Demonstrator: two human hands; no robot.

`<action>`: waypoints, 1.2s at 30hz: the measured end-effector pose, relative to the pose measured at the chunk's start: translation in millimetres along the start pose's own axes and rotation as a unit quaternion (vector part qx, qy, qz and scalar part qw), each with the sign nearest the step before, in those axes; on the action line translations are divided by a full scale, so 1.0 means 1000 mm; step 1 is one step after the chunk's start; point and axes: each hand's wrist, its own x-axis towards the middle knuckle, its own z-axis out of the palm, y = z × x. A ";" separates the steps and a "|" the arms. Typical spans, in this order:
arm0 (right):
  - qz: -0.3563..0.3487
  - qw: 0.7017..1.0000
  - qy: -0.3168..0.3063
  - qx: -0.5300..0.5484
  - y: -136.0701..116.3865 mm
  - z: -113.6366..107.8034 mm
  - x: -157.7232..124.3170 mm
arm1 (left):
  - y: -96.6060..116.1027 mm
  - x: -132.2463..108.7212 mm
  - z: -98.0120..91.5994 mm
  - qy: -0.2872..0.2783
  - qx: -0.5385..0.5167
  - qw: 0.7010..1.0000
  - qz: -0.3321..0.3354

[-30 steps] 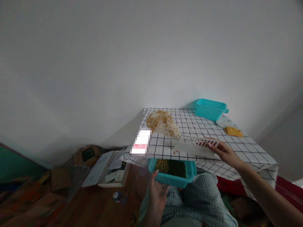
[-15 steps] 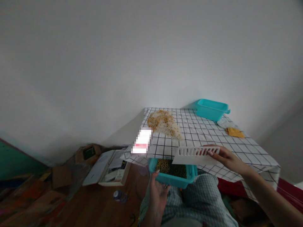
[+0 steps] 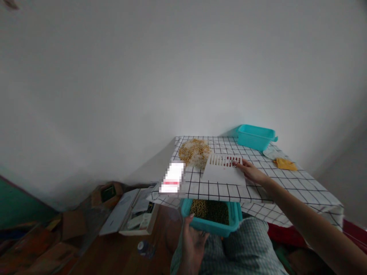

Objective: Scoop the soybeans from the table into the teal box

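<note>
My left hand (image 3: 193, 238) holds a teal plastic box (image 3: 210, 226) from below, its thumb over the near rim, just below the table's front edge. Inside lie yellowish soybeans (image 3: 200, 208) on the left and dark green beans (image 3: 219, 212) on the right. My right hand (image 3: 249, 170) is closed on the slotted end of a flat white plastic scraper (image 3: 223, 174) over the checked tablecloth. The scraper's left side is close to a spread heap of soybeans mixed with pale grains (image 3: 193, 151). Whether it touches them I cannot tell.
A second teal box (image 3: 255, 137) stands at the table's back right, with a yellow cloth or packet (image 3: 285, 164) near it. A pixelated bright rectangle (image 3: 172, 177) covers the left front corner. Cardboard boxes (image 3: 107, 193) and a jar (image 3: 145, 248) are on the floor.
My right hand has carried the white scraper away from above the teal box, forward over the table towards the heap. My left hand still holds the box, slightly lower in view.
</note>
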 end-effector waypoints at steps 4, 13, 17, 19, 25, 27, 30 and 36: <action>-0.044 0.998 0.031 0.027 -0.006 -0.008 0.028 | 0.000 0.003 -0.003 -0.003 -0.001 1.000 -0.004; -0.037 0.990 0.124 0.062 0.004 -0.026 0.048 | 0.001 0.000 -0.001 0.011 -0.013 1.000 -0.006; -0.049 0.992 0.100 0.053 0.011 -0.024 0.046 | 0.004 -0.005 0.003 0.013 -0.001 1.000 -0.005; -0.047 0.994 0.089 0.049 0.013 -0.023 0.044 | 0.005 -0.005 0.004 0.020 0.001 1.000 -0.006; -0.049 0.995 0.071 0.047 0.008 -0.021 0.042 | 0.004 -0.001 0.001 0.018 -0.002 1.000 -0.006; -0.057 0.994 0.080 0.046 0.005 -0.021 0.042 | 0.004 0.000 0.000 0.012 -0.002 1.000 -0.005; -0.064 0.993 0.090 0.037 0.002 -0.019 0.042 | 0.004 0.000 -0.001 0.007 -0.001 1.000 -0.002; -0.081 0.996 0.046 0.013 0.000 -0.006 0.032 | 0.007 0.000 0.000 0.023 0.002 1.000 -0.002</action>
